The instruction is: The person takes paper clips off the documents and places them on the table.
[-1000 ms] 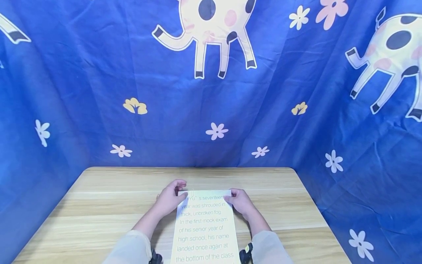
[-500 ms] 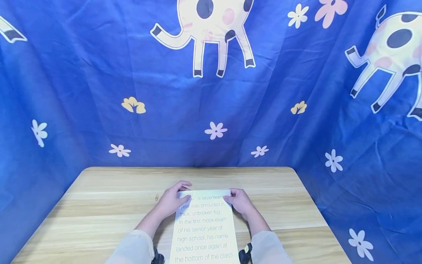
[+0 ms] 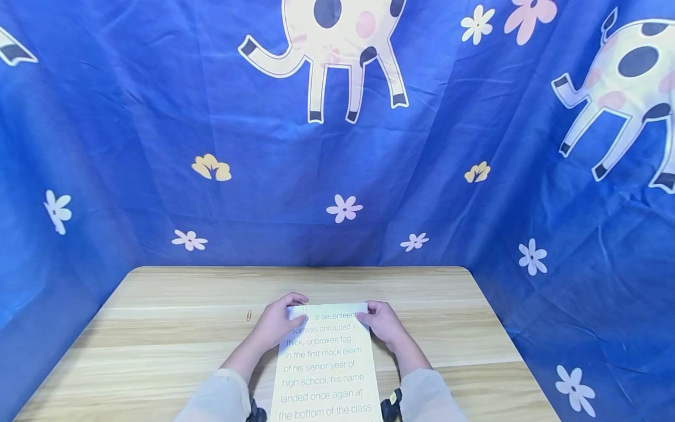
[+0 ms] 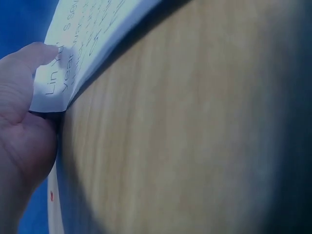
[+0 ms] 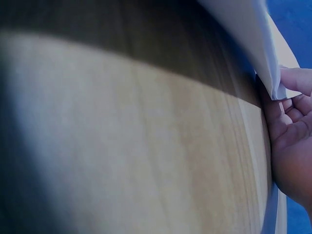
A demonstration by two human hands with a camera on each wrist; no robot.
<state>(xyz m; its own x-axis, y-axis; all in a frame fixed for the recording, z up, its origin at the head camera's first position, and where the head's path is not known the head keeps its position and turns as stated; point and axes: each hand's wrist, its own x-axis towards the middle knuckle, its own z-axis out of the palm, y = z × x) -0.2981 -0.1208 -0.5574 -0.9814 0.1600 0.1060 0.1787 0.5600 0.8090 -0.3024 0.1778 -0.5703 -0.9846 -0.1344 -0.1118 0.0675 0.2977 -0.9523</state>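
Head view gives us the paper (image 3: 324, 369) over the near, middle part of the table (image 3: 422, 296), its printed lines facing us and its near end cut off by the frame. Our left hand (image 3: 276, 322) pinches it at the far left corner, thumb on the print, fingers bent at the far edge. Our right hand (image 3: 385, 322) pinches the far right corner, thumb on the front too. At the far edge, just beside the left thumb, we make out a thin pale loop (image 3: 305, 308), too faint to name. Farther left, an orange clip (image 3: 249, 315) lies on the table, apart from hand and paper. From the left wrist, we read "Lin Yu" by the thumb. From the right wrist, we see layered edges under the thumb and fingers curled behind. Pale sleeves (image 3: 429, 395) stop short of our wrists. Along the far side and to left and right hangs a blue curtain (image 3: 274, 199) with flowers and spotted animals.
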